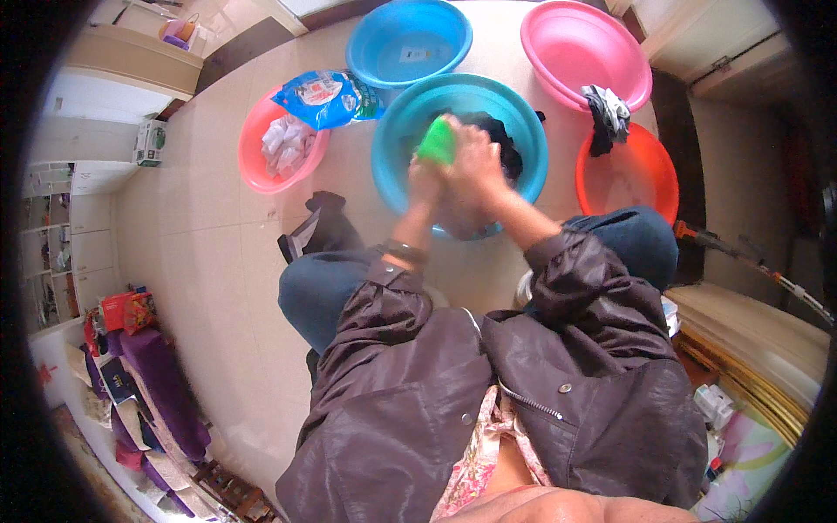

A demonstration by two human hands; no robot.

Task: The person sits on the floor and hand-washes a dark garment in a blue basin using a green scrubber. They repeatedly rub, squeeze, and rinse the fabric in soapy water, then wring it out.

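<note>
In the head view, both of my hands meet over a teal plastic basin [535, 153] on the floor before me. A bright green item [437, 141], perhaps a soap bar or scrubbing sponge, lies between them. My left hand [426, 176] grips it from below. My right hand [476, 160] presses against its right side, knuckles up; blur hides whether its fingers close on anything. Dark wet-looking cloth [507, 140] is bunched in the basin behind and right of my hands. My forearms cover part of the basin's near side.
Around the teal basin stand a blue basin [409, 36], a pink basin [582, 46], a red basin [618, 180] and a small pink basin [252, 153] holding pale cloth [288, 145]. A blue plastic packet [327, 98] rests near it. Grey cloth [609, 114] hangs between two basins.
</note>
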